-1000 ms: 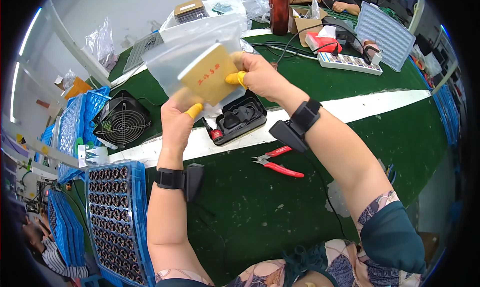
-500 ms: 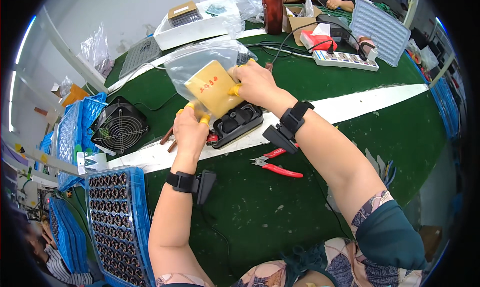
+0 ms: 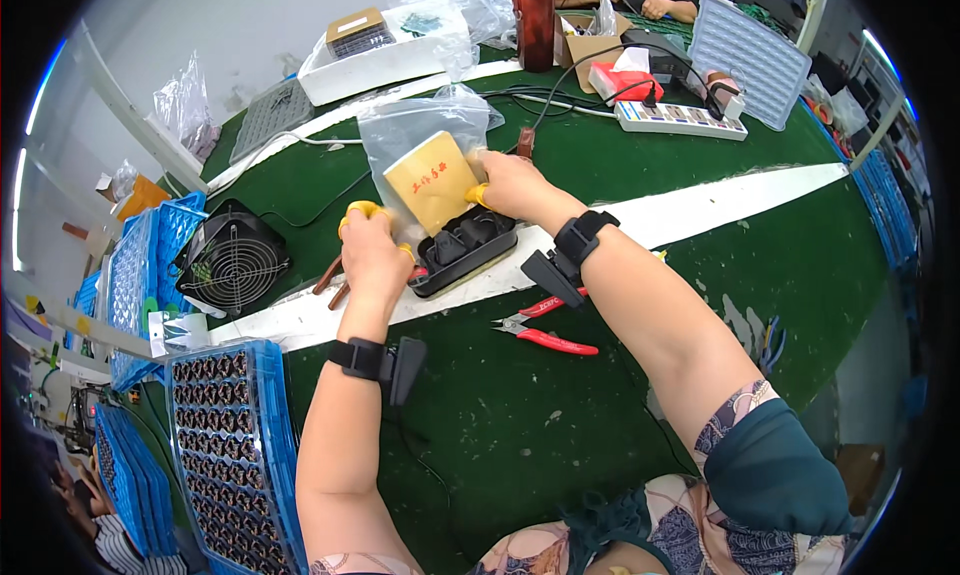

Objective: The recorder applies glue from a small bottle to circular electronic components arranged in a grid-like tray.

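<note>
Handling booklet (image 3: 435,187) in bag (image 3: 388,133) above case (image 3: 470,268).
Right hand (image 3: 516,187) pinches bag; left hand (image 3: 375,252) curled, hold unclear; next move likely needs steadiness.

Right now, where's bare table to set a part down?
Free: green tabletop between red pliers and shirt, cable along its left; also between power strip and white strip, right of right hand.

Crowded: mid-table, with left hand, booklet, clear bag, black case; left, with fan and blue tray; back, with bottle and box.
</note>
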A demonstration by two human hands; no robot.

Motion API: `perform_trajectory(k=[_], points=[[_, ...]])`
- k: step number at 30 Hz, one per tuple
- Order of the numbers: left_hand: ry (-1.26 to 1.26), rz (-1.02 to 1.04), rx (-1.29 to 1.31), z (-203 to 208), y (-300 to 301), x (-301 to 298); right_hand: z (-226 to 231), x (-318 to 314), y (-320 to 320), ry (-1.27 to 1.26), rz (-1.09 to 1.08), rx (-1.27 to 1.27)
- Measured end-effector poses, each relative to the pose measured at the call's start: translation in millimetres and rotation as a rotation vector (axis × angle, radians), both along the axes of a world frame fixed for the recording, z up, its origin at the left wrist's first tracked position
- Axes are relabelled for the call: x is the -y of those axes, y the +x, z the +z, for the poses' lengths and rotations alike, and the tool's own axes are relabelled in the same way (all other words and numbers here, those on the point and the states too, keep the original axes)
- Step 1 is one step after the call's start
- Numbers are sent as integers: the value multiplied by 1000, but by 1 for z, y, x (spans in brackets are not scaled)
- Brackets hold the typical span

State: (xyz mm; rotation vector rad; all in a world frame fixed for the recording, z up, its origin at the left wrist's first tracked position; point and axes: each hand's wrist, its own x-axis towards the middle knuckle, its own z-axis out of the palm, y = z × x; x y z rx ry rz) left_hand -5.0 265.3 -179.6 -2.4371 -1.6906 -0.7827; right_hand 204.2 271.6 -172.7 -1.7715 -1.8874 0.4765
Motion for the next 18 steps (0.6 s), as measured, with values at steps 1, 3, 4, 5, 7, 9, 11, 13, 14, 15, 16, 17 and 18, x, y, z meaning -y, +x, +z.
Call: perform_trajectory(k=[1, 3, 4, 5, 7, 9, 11, 13, 14, 15, 16, 17, 18], points=[[-71, 35, 98, 1, 0, -4, 1, 1, 3, -114, 2, -141], [-179, 46, 167, 4, -1, -8, -4, 2, 11, -225, -19, -361], [-292, 57, 232, 5, -2, -10, -3, 3, 13, -340, -41, -585], [-406, 67, 296, 6, -1, -11, -1, 4, 16, -399, -18, -607], [-437, 61, 252, 7, 1, -11, -1, 7, 19, -320, -19, -747], [-461, 73, 180, 11, 5, -7, -2, 12, 19, -130, -117, -1052], [-452, 88, 172, 4, 9, -10, -19, 9, 11, 236, -409, -757], [-440, 111, 159, -1, 7, -12, -31, 5, 4, 413, -554, -369], [-427, 96, 144, -3, 7, -12, -33, 4, 3, 412, -554, -366], [-414, 83, 129, -6, 6, -13, -34, 4, 2, 324, -646, -232], [-410, 86, 132, -4, 7, -12, -31, 4, 4, 240, -731, -101], [-419, 95, 111, -2, 9, -12, -31, 3, 9, 165, -733, -81], [-428, 104, 89, 0, 10, -13, -29, 4, 14, 59, -676, -115]])
